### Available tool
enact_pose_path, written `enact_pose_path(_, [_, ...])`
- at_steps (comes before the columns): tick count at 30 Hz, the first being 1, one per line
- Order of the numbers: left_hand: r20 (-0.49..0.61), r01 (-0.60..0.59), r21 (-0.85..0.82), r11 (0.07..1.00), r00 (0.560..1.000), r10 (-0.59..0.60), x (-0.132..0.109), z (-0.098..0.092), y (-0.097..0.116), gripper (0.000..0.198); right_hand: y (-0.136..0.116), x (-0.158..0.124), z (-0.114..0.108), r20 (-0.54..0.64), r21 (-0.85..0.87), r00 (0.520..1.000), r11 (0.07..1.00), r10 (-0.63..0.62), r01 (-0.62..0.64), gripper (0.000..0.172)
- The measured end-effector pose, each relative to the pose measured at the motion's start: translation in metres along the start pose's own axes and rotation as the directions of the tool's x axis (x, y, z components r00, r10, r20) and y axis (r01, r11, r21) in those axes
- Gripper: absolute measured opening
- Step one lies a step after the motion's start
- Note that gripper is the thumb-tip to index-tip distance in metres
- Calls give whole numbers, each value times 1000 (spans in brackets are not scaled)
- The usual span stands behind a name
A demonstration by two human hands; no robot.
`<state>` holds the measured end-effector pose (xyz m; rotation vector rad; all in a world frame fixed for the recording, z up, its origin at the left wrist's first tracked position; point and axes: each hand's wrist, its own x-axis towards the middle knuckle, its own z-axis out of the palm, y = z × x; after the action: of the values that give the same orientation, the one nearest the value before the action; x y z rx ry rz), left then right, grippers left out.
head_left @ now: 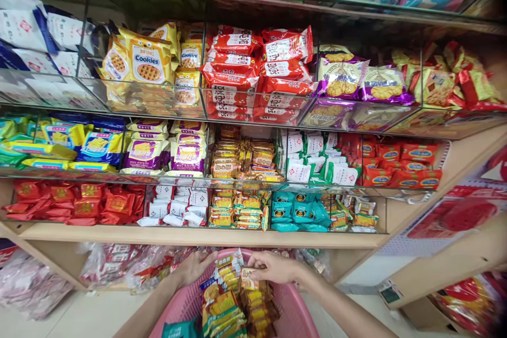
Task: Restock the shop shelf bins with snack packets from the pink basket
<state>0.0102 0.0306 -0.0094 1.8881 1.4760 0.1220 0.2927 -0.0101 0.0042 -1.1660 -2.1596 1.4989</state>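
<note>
A pink plastic basket [295, 309] stands low in front of me, with several wrapped snack packets in it. My left hand [195, 266] is closed at the basket's far left rim, its fingertips beside a stack of yellow packets [229, 269]. Between the thumb and fingers of my right hand [273, 268] is a small brown-and-white snack packet [249, 279], over a row of brown-gold packets [259, 311]. Yellow-green packets [224, 311] lie to the left of these, and a teal packet [180, 329] shows at the bottom.
Glass-fronted shelves [237, 182] full of sorted snacks rise ahead. Brown packets [227, 158] fill one middle compartment, teal packets [303, 211] a lower one. Plastic-bagged goods [114, 264] lie under the wooden ledge [198, 235]. A box of red packages [471, 301] stands at right.
</note>
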Motion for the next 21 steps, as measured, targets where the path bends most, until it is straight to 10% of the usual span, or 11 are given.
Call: enact_pose_path(21, [-12, 21, -12, 1000, 1000, -21, -5, -1, 3, 57, -4, -1, 12, -214, -230, 974, 965, 75, -125, 36])
